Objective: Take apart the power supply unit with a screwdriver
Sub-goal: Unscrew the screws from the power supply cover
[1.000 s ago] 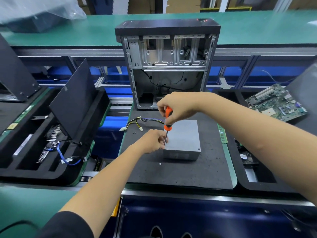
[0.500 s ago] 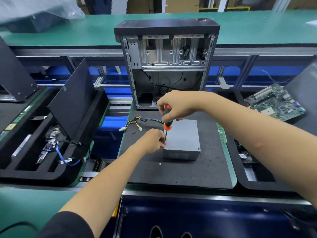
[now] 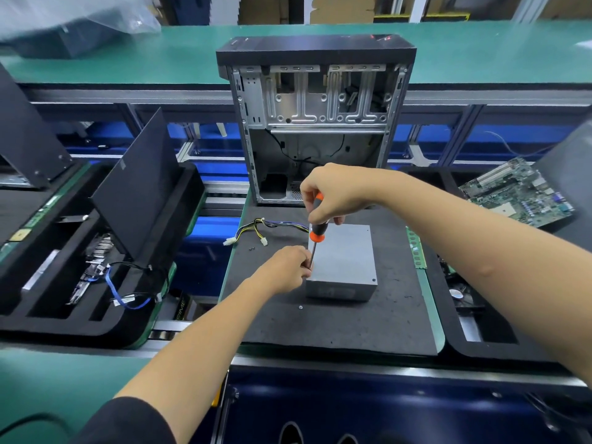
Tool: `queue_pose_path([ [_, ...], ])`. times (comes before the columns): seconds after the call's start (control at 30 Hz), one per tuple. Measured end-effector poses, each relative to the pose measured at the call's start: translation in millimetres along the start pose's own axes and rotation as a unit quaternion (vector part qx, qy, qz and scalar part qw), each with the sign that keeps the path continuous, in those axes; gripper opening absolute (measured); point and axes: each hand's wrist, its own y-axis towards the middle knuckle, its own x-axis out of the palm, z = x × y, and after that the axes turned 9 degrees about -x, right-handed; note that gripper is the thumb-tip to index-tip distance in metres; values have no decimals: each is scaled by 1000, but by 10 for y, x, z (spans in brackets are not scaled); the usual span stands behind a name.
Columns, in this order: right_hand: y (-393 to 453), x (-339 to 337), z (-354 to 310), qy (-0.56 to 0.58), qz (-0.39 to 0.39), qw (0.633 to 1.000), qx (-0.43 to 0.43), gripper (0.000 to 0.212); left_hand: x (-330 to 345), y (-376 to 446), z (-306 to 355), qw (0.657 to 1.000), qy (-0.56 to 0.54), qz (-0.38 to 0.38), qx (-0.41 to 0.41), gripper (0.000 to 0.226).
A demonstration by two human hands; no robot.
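A grey metal power supply unit [image 3: 344, 256] lies flat on the black foam mat [image 3: 336, 322]. Its bundle of coloured cables [image 3: 266, 227] runs off to the left. My right hand [image 3: 333, 195] grips the orange-and-black handle of a screwdriver [image 3: 317, 233], held upright with its tip at the unit's near left top corner. My left hand [image 3: 286, 267] sits against that corner, fingers pinching the screwdriver shaft near the tip. The tip itself is hidden by my fingers.
An open, stripped computer case [image 3: 315, 120] stands behind the mat. Loose screws [image 3: 300, 307] lie on the mat. A black foam tray [image 3: 96, 261] with a leaning panel and cables is at left. A green motherboard [image 3: 515, 193] rests at right, and a memory stick [image 3: 416, 248] lies beside the mat.
My right hand has turned a little on the screwdriver handle, covering more of the orange top. Left hand and unit have stayed in place.
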Motion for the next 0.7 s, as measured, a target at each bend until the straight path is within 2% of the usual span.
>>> queue_pose_path([
  [0.13, 11, 5, -8, -11, 0, 1000, -4, 7, 15, -28, 6, 1000, 22, -16, -15, 8],
  [0.23, 3, -26, 12, -16, 13, 1000, 2, 7, 30, -34, 56, 997, 73, -19, -16, 20],
  [0.37, -26, -85, 39, -26, 26, 999, 9, 6, 27, -51, 105, 986, 165, -20, 17, 7],
  [0.5, -35, -64, 15, -28, 14, 999, 13, 6, 67, -91, 110, 965, 256, 4, 55, 13],
  [0.7, -15, 9, 13, -43, 11, 999, 21, 7, 87, -130, 163, 954, 294, 45, 44, 24],
])
